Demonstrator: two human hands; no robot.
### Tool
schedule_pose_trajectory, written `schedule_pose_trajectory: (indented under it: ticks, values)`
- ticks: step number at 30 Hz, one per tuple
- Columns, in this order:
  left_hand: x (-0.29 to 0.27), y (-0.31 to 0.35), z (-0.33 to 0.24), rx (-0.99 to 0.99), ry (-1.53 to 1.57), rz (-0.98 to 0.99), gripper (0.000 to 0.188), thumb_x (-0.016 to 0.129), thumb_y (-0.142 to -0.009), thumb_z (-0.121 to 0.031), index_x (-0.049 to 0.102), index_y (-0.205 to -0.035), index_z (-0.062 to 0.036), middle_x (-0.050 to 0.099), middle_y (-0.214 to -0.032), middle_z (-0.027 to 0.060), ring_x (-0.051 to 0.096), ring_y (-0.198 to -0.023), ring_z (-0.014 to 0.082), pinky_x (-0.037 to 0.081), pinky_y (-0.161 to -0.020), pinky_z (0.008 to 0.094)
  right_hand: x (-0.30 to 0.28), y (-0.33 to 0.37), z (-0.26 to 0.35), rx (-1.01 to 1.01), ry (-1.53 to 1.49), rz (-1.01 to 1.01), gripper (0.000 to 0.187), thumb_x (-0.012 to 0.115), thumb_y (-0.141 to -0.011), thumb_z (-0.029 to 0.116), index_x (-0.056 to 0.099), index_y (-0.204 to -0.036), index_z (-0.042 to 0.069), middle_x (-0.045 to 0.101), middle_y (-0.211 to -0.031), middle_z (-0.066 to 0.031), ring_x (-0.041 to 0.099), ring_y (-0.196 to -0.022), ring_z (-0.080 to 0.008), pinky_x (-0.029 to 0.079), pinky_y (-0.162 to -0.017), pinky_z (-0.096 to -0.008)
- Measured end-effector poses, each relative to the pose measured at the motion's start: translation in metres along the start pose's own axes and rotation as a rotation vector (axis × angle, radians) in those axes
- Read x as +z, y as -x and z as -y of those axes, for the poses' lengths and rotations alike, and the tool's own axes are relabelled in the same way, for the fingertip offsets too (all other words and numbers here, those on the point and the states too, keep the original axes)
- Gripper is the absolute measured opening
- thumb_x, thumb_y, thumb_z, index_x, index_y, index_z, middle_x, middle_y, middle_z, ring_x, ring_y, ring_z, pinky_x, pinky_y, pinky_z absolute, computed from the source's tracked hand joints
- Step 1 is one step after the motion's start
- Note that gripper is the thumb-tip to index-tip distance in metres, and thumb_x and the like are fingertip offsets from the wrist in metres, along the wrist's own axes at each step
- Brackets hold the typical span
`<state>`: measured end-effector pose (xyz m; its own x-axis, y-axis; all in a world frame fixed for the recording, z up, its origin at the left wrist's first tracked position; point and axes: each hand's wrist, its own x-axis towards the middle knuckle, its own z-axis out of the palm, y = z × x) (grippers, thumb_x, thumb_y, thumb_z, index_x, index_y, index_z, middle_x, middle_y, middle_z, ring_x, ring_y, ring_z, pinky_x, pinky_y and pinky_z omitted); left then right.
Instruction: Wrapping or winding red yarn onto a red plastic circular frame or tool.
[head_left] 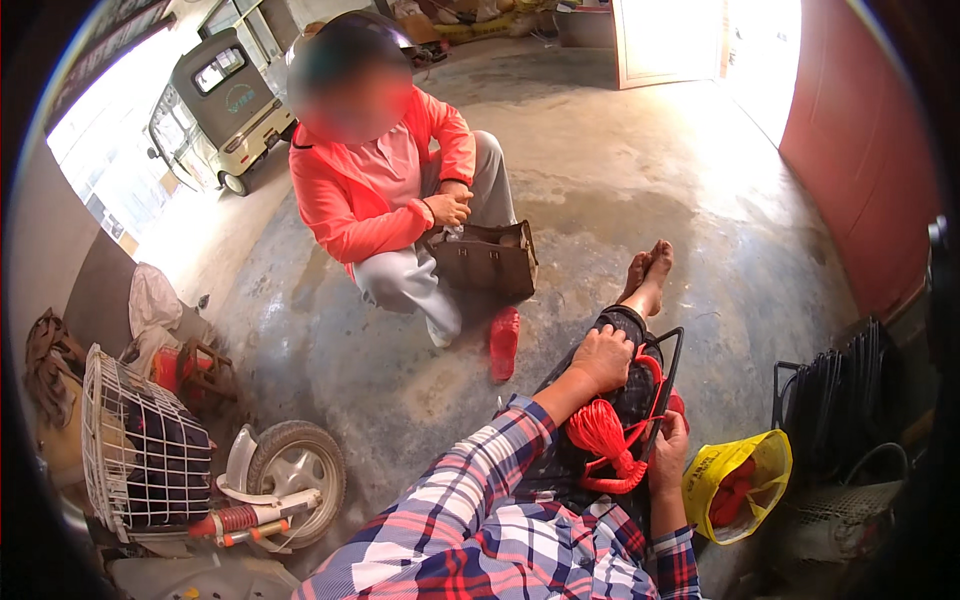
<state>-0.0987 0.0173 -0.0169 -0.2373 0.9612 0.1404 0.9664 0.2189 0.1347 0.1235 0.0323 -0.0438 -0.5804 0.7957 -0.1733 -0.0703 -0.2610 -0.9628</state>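
Note:
A black metal frame [676, 372] lies across my lap, over my dark trousers. Red cord [652, 372] is wound along part of it. My right hand [667, 450] is closed around the near side of the frame. Beside the frame's far part, my left hand [603, 358] has its fingers curled together at the red cord; its fingertips are partly hidden. Between my hands a thick hank of red cord [598, 428] rests on my lap, gathered at its lower end.
A yellow bag [700, 492] with red material inside stands to my right, near several black metal frames [838, 385]. Ahead, a person in a red jacket [345, 200] crouches by a brown handbag [485, 265]. A red shoe [504, 345], a scooter wheel [297, 480] and a wire basket [140, 450] are leftward.

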Motion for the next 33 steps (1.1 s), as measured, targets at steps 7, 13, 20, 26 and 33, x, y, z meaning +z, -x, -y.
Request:
schedule_pose_trajectory:
  ticks: [7,13,20,26,33]
  values:
    - [-0.001,0.0,-0.001,-0.006,-0.009,0.015,0.025,0.061,-0.082,-0.028,0.07,-0.094,-0.0073,0.066,-0.103,0.0115,0.059,-0.1,0.0286,0.049,-0.083,0.0406,-0.001,0.0,-0.002,-0.016,-0.016,0.004,0.015,0.053,-0.092,-0.002,0.053,-0.106,0.003,0.061,-0.087,0.0009,0.057,-0.075,-0.006,0.046,-0.065,-0.0204]
    - [0.0,0.0,0.0,-0.008,-0.009,0.024,0.025,0.061,-0.083,-0.029,0.069,-0.095,-0.0077,0.065,-0.103,0.0112,0.059,-0.1,0.0284,0.049,-0.084,0.0411,-0.004,-0.001,-0.007,-0.038,0.037,0.01,0.017,0.053,-0.091,-0.002,0.054,-0.108,0.002,0.061,-0.089,-0.0001,0.058,-0.076,-0.007,0.047,-0.068,-0.0213]
    - [-0.004,0.0,0.002,-0.005,-0.019,0.021,0.026,0.061,-0.083,-0.029,0.069,-0.096,-0.0079,0.065,-0.104,0.0107,0.059,-0.101,0.0282,0.049,-0.084,0.0411,-0.001,-0.002,-0.005,-0.026,-0.01,0.008,0.019,0.052,-0.091,-0.004,0.054,-0.109,0.001,0.061,-0.091,-0.0009,0.058,-0.08,-0.0079,0.047,-0.071,-0.022]
    - [0.001,0.0,-0.001,-0.002,-0.007,0.026,0.026,0.061,-0.083,-0.029,0.069,-0.096,-0.0077,0.065,-0.104,0.0106,0.059,-0.101,0.0279,0.049,-0.084,0.0411,-0.008,-0.003,-0.014,-0.041,0.018,0.003,0.019,0.053,-0.091,-0.004,0.054,-0.109,0.001,0.061,-0.092,-0.0006,0.058,-0.08,-0.0076,0.048,-0.071,-0.0217]
    - [-0.002,-0.001,0.0,0.001,-0.011,0.002,0.025,0.06,-0.082,-0.027,0.069,-0.095,-0.0075,0.066,-0.102,0.0104,0.059,-0.1,0.028,0.049,-0.083,0.0411,-0.002,-0.002,-0.006,-0.025,-0.049,0.003,0.017,0.054,-0.091,-0.004,0.055,-0.107,0.001,0.061,-0.091,-0.0003,0.058,-0.08,-0.007,0.047,-0.071,-0.0212]
